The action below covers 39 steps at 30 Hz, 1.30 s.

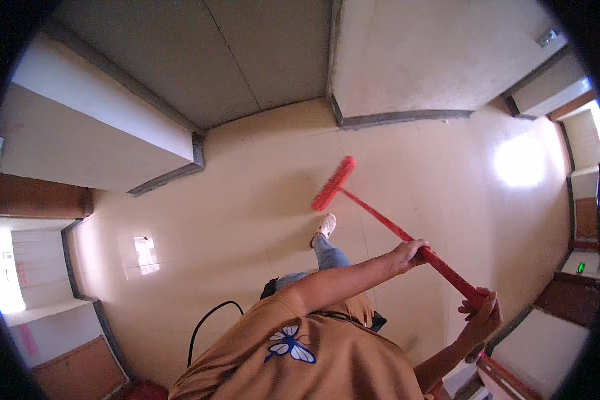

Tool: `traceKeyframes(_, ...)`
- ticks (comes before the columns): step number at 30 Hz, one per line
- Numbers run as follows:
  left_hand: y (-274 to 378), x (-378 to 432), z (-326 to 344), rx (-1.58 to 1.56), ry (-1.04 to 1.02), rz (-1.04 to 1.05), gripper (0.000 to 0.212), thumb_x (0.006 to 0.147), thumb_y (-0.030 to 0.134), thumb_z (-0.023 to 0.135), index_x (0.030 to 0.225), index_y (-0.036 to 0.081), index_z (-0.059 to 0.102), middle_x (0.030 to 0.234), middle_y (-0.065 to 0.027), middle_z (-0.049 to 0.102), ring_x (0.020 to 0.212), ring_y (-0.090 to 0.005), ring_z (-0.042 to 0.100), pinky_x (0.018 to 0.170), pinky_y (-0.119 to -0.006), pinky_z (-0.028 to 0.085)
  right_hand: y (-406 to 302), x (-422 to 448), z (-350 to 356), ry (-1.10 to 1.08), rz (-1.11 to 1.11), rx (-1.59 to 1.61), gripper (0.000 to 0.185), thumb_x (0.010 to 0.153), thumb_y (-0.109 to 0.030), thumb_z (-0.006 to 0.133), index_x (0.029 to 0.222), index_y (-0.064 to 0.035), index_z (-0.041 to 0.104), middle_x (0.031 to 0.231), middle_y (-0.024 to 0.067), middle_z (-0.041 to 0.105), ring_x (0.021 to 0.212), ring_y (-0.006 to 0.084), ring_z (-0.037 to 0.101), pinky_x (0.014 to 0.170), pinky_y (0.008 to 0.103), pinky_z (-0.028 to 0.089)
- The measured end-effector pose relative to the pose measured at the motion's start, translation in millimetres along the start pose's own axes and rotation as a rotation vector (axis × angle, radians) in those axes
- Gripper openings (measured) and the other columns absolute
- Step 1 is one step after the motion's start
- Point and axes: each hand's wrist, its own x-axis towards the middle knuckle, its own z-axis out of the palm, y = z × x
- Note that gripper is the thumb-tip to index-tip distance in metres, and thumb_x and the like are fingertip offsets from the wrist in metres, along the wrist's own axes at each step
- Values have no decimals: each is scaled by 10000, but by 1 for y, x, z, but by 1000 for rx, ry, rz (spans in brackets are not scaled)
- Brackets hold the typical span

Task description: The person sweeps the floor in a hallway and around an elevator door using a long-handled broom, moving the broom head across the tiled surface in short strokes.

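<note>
A red push broom (380, 216) slants across the view, its wide bristled head (334, 183) low at the tiled floor ahead of my foot. My left hand (411, 253) is wrapped around the middle of the handle. Higher up, near the handle's end, my right hand (484, 312) holds it with the thumb along it and some fingers spread. The broom head looks slightly blurred. Just behind it is a pale clog (326, 225) on one of my feet; my other foot is hidden.
Cream floor tiles (240, 200) stretch between white walls with dark skirting (405, 118). Grey double doors (265, 50) stand ahead, between two projecting wall corners. A black cable (205, 320) loops at my left side. Reddish furniture (510, 377) stands at lower right.
</note>
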Motion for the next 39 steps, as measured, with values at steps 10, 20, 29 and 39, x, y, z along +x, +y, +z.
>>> traceKeyframes(10, 161, -57, -203, -206, 446, 482, 116, 681, 114, 370, 655, 19, 432, 613, -90, 458, 571, -202, 452, 594, -316, 407, 19, 24, 226, -1259, 240, 190, 401, 757, -375, 333, 902, -30, 478, 666, 68, 538, 524, 123, 523, 418, 195, 371)
traceKeyframes(20, 259, -158, -364, -755, 733, 829, 128, 704, 84, 347, 788, -10, 368, 648, -111, 446, 559, -218, 435, 540, -318, 401, -39, -54, 380, -1667, -167, 208, 273, 798, -221, 309, 959, -34, 428, 685, 88, 523, 534, 151, 544, 388, 226, 416)
traceKeyframes(29, 301, -89, -301, -547, 456, 363, 251, 725, 129, 358, 892, -56, 386, 838, -160, 477, 768, -276, 480, 696, -397, 401, -25, 9, 392, -1363, 326, 254, 297, 781, -272, 336, 937, -51, 457, 708, 68, 530, 511, 129, 532, 364, 199, 383)
traceKeyframes(39, 315, -24, -157, -106, 174, 296, 236, 725, 207, 444, 821, -6, 482, 759, -78, 528, 652, -164, 522, 595, -263, 453, -95, 98, 329, -791, 171, -105, 231, 726, -234, 459, 806, -23, 511, 669, 68, 542, 547, 124, 543, 364, 188, 372)
